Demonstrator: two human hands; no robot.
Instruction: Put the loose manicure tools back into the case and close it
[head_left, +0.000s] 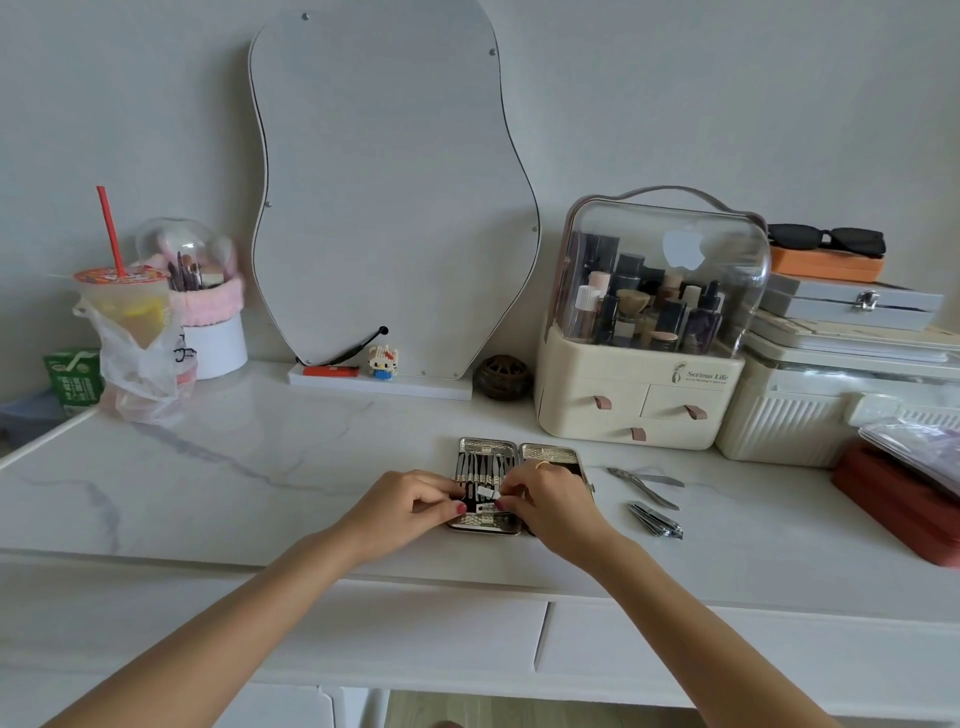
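- Both hands are working over the open case (519, 451), left hand (402, 501) and right hand (550, 501) each pinching a small tool (487, 492) inside it
- Loose nippers (644, 483) and clippers (655, 519) are lying just right of the right hand

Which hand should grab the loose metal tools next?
Right. The loose silver nippers and folded clippers lie on the marble top right of the open metal case, nearest the right hand. The left hand would have to cross the case.

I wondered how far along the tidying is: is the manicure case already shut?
No, the case lies open on the table, both hands working over it, with loose tools still beside it.
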